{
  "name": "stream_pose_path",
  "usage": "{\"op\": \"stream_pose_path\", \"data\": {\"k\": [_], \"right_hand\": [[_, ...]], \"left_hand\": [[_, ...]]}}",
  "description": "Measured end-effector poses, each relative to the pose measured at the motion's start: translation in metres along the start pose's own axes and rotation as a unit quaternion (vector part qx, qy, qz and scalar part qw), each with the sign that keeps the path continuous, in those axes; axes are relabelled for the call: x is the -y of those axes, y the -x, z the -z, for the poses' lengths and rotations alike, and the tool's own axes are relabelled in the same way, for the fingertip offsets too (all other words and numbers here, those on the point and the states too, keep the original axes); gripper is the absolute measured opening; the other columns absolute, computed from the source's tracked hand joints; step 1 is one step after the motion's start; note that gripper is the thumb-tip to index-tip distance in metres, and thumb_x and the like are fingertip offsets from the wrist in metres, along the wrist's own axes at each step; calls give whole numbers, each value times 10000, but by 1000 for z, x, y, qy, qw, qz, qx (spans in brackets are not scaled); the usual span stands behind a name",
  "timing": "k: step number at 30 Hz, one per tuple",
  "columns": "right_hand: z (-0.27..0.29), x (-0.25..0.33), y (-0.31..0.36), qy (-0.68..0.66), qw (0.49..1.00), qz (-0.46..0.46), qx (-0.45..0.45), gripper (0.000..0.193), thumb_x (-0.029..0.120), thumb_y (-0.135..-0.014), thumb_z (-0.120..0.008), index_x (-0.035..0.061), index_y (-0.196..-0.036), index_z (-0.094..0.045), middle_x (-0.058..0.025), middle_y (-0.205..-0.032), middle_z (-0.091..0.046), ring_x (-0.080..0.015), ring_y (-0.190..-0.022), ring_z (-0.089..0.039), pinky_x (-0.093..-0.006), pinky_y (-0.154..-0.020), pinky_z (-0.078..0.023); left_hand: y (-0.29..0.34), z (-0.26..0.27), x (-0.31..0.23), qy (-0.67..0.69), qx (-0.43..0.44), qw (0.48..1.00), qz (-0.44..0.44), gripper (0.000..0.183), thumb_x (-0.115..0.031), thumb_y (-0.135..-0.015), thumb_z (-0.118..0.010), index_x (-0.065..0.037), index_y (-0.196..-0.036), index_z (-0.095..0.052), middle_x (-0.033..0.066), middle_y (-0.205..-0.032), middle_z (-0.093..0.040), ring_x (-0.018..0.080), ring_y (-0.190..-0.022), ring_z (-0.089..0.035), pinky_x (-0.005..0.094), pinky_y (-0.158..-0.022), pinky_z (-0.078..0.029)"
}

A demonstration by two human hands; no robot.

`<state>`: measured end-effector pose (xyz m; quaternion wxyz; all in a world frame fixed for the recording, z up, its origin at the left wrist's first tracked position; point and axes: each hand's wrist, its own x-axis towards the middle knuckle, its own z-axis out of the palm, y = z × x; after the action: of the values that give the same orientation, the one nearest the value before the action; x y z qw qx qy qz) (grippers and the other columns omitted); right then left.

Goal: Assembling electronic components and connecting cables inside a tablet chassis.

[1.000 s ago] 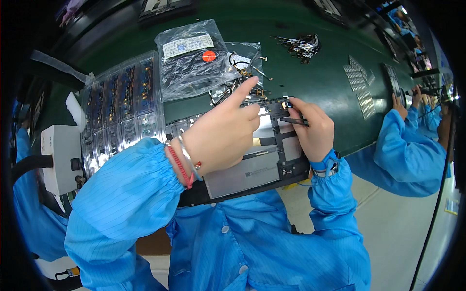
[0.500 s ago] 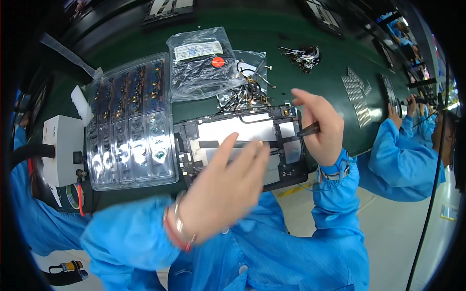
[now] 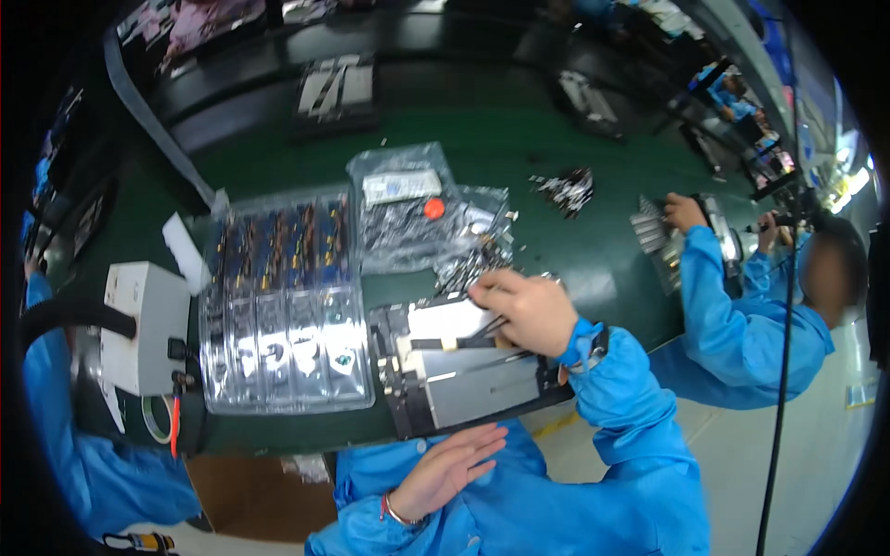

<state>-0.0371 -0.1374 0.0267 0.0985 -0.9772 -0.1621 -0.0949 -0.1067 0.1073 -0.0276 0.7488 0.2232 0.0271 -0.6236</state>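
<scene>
My right grip (image 3: 528,313) holds tweezers (image 3: 491,326); my left grip (image 3: 452,466) is empty, fingers extended. Device (image 3: 482,394): likely stiff, fragile; hold by outer frame.

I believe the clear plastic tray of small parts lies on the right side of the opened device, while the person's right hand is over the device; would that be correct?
Not quite: the head view shows the clear plastic tray on the left side of the opened device. The right hand is indeed over the device.
</scene>
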Motion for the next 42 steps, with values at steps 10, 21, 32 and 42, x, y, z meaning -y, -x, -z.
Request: {"op": "stream_pose_path", "data": {"k": [10,21,32,42], "right_hand": [[20,22,8,-58,990,-53,119,363,58,-658,-596,106,-1012,-658,-31,-1010,-612,-246,-854,-619,-359,-722,-507],[77,61,21,-143,887,-107,-425,430,-116,-750,-465,25,-1128,-614,-142,-1157,-551,-210,-939,-594,-286,-787,-469],[42,7,23,-541,742,-156,-363,443,-112,-790,-412,3,-1192,-561,-146,-1261,-508,-166,-982,-582,-272,-819,-462],[66,-10,30,-380,817,-264,-344,455,-121,-787,-396,0,-1195,-557,-153,-1269,-506,-154,-962,-589,-263,-800,-470]], "left_hand": [[0,-10,23,-91,-96,980,-148,424,-123,-935,-491,18,-1314,-362,136,-1280,-461,249,-1143,-498,362,-977,-429],[-16,-112,-13,-520,-153,686,-485,438,-39,-716,-654,20,-1138,-551,195,-1098,-539,293,-887,-590,337,-802,-464],[1,-111,-1,-744,-230,337,-530,793,-138,-464,-796,-254,-1217,-577,134,-1307,-395,413,-1220,-360,573,-930,-347],[-5,-101,-6,-733,-213,358,-537,668,-66,-622,-676,-259,-1249,-548,137,-1322,-397,418,-1199,-395,536,-922,-379]]}}
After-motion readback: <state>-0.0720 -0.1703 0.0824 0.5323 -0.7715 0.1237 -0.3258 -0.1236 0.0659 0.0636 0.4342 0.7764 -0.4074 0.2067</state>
